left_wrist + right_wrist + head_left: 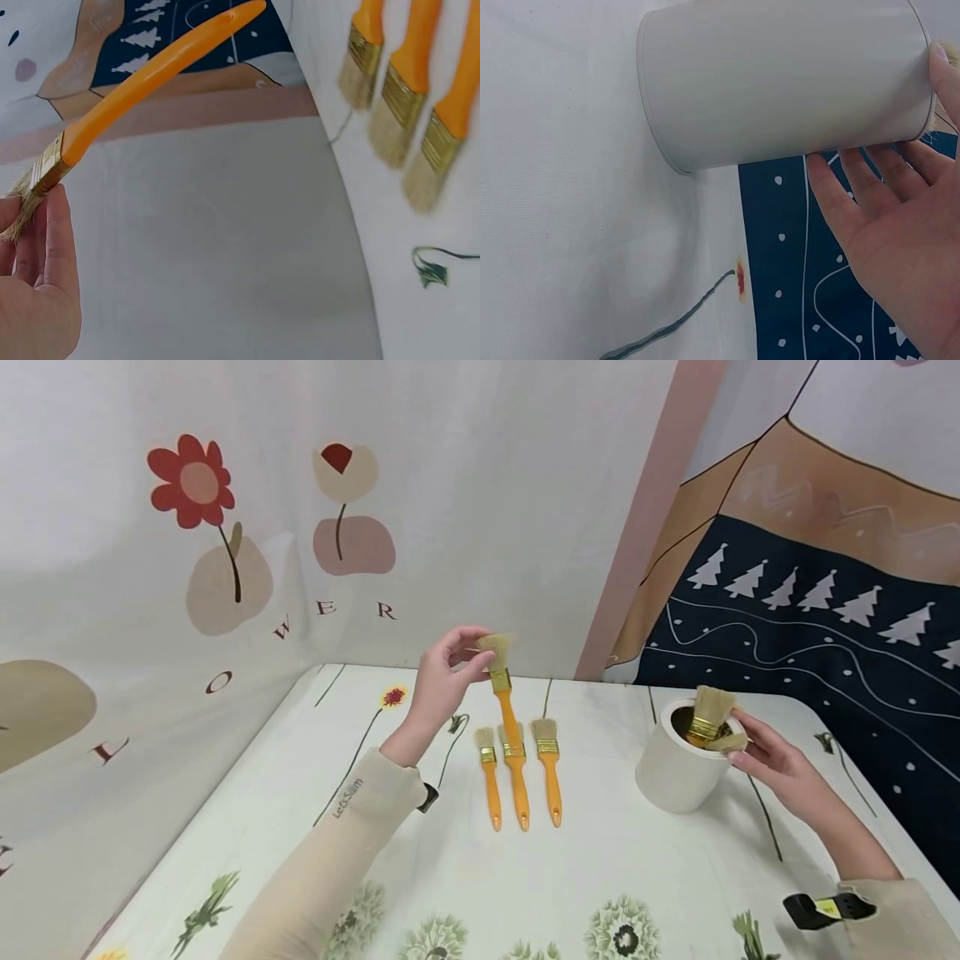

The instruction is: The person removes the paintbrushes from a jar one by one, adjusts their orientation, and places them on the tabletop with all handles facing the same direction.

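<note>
Head: held brush slanted, bristles up

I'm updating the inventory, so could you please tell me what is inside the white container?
At least two brushes stick out of the white container, bristles first; their lower ends and the bottom are hidden inside.

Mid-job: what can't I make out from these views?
Head: handle ends of the brushes in the can, behind the can wall.
Head: some bristles of the held brush, behind the left hand.
Left wrist: handle ends of the three table brushes, cut off by frame.
Right wrist: the can's inside, facing away.
</note>
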`<action>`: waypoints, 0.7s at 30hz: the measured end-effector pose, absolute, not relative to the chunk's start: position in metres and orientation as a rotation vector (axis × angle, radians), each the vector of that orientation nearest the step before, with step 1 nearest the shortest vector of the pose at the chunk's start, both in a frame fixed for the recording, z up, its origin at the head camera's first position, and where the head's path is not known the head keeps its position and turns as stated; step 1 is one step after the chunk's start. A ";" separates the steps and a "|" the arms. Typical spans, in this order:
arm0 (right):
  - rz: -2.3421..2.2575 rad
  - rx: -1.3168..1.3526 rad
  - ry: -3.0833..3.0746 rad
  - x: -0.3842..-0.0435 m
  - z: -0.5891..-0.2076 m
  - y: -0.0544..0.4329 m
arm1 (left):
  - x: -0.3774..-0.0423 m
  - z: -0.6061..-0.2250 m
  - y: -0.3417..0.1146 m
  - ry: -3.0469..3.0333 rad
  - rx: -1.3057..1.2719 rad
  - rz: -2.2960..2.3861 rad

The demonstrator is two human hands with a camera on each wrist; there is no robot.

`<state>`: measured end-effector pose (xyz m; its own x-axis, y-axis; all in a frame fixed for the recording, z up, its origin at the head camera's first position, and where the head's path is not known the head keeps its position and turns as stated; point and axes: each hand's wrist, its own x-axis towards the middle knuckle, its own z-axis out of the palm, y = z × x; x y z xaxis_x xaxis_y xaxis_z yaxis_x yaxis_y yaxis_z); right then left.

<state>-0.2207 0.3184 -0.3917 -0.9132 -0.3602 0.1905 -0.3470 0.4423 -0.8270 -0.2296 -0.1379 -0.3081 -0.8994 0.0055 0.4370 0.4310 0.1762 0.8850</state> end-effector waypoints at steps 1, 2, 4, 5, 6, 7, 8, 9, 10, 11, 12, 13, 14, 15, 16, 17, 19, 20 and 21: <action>-1.517 -0.652 2.658 -0.221 -0.392 0.319 | -0.230 -0.310 -0.141 -2.136 -0.401 -1.775; -1.516 -0.651 2.659 -0.221 -0.392 0.319 | -0.229 -0.312 -0.143 -2.149 -0.387 -1.775; -1.513 -0.651 2.663 -0.221 -0.392 0.319 | -0.230 -0.316 -0.149 -2.175 -0.357 -1.781; -1.511 -0.651 2.664 -0.220 -0.392 0.319 | -0.230 -0.319 -0.151 -2.188 -0.342 -1.785; -1.510 -0.651 2.665 -0.220 -0.392 0.319 | -0.230 -0.322 -0.154 -2.203 -0.326 -1.785; -1.508 -0.651 2.666 -0.220 -0.392 0.319 | -0.231 -0.324 -0.156 -2.217 -0.308 -1.790; -1.509 -0.652 2.666 -0.220 -0.392 0.319 | -0.232 -0.327 -0.159 -2.233 -0.289 -1.792; -1.509 -0.654 2.665 -0.220 -0.392 0.319 | -0.232 -0.329 -0.161 -2.251 -0.271 -1.791; -1.510 -0.656 2.666 -0.221 -0.392 0.319 | -0.233 -0.331 -0.163 -2.274 -0.251 -1.784; -1.512 -0.658 2.665 -0.221 -0.392 0.319 | -0.233 -0.334 -0.166 -2.294 -0.227 -1.782; -1.514 -0.660 2.664 -0.221 -0.392 0.319 | -0.234 -0.336 -0.168 -2.315 -0.201 -1.781; -1.513 -0.660 2.664 -0.221 -0.392 0.319 | -0.234 -0.338 -0.169 -2.333 -0.176 -1.784; -1.514 -0.659 2.664 -0.221 -0.392 0.319 | -0.235 -0.341 -0.171 -2.354 -0.152 -1.782; -1.511 -0.658 2.666 -0.221 -0.392 0.319 | -0.236 -0.343 -0.173 -2.373 -0.126 -1.782; -1.510 -0.656 2.667 -0.221 -0.392 0.319 | -0.236 -0.345 -0.175 -2.390 -0.096 -1.788; -1.509 -0.653 2.666 -0.221 -0.392 0.319 | -0.237 -0.348 -0.177 -2.405 -0.069 -1.799; -1.507 -0.650 2.669 -0.221 -0.392 0.319 | -0.239 -0.353 -0.180 -2.436 -0.020 -1.812; -1.509 -0.649 2.668 -0.221 -0.392 0.319 | -0.240 -0.356 -0.182 -2.459 0.003 -1.811; -1.509 -0.650 2.669 -0.221 -0.392 0.319 | -0.241 -0.359 -0.184 -2.481 0.025 -1.812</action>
<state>-0.2206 0.3189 -0.3922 -0.9140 -0.3566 0.1933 -0.3494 0.4503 -0.8216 -0.2410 -0.1837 -0.3590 -0.9975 -0.0539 0.0462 0.0276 0.3048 0.9520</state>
